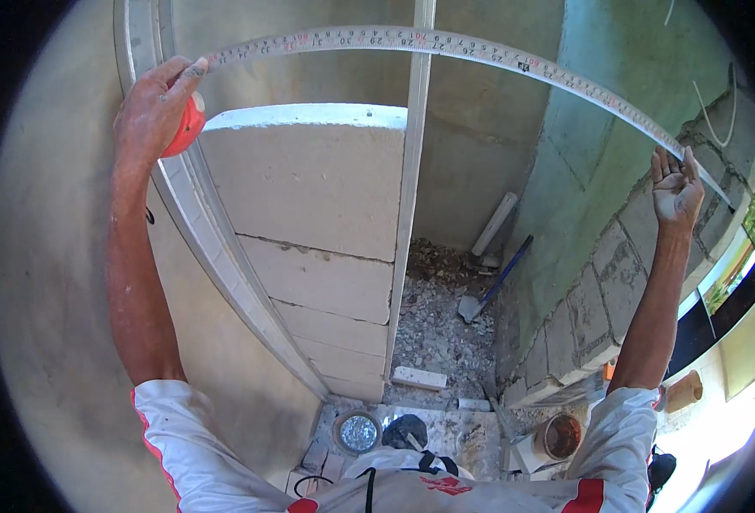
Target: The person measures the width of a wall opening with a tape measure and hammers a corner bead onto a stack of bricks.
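Observation:
A tape measure with a red case (191,128) is gripped in my left hand (153,109), high on the left beside a pale metal frame. From its case the pale marked blade (403,39) arches across the top of the view, down to the right. My right hand (678,190) is raised palm up at the far right, with the blade held between thumb and fingers. Beyond these fingers, the blade's end (719,195) lies against the grey block wall (595,295). The blade passes in front of an upright metal stud (423,85).
A pale block partition (313,188) stands between the curved-looking metal frame (223,256) and the stud. Rubble (446,342) covers the floor below, with a blue-handled shovel (471,306) and a white pipe (494,224). Near my body are a round bucket (358,433) and a brown-stained container (560,436).

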Tool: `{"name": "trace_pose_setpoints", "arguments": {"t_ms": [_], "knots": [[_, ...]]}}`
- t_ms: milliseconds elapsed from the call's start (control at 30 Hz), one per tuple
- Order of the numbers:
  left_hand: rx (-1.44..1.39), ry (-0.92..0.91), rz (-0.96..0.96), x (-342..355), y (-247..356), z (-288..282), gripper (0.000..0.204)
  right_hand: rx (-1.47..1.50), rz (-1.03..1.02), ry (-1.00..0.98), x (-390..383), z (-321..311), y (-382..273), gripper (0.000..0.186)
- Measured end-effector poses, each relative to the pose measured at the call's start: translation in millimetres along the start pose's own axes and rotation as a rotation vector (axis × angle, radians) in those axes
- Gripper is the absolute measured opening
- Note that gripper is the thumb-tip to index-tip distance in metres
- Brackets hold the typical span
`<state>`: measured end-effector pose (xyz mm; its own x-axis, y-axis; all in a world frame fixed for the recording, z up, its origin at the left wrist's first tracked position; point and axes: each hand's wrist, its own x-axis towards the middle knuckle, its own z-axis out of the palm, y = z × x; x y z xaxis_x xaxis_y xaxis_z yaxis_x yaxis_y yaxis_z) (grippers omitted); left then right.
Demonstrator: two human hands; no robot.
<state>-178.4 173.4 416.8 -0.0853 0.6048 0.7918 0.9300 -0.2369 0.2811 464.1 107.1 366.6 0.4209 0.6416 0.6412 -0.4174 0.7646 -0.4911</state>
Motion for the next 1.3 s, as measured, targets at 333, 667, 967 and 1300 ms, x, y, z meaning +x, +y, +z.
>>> {"name": "trace_pose_setpoints", "arguments": {"t_ms": [333, 667, 967, 1300], "knots": [[-0.066, 0.079, 0.071, 2, -5, 8, 0.041, -0.053, -0.029, -0.075, -16, 24, 19, 0.027], [-0.049, 0.076, 0.053, 3, -4, 9, 0.039, -0.03, 0.019, -0.093, -19, 28, 30, 0.031], [0.3, 0.154, 0.627, 18, -47, 17, 0.042, -0.055, 0.025, -0.071, -14, 21, 40, 0.037], [-0.069, 0.01, 0.135, 7, -20, 9, 0.042, -0.067, 0.029, -0.128, -24, 46, 43, 0.038]]}}
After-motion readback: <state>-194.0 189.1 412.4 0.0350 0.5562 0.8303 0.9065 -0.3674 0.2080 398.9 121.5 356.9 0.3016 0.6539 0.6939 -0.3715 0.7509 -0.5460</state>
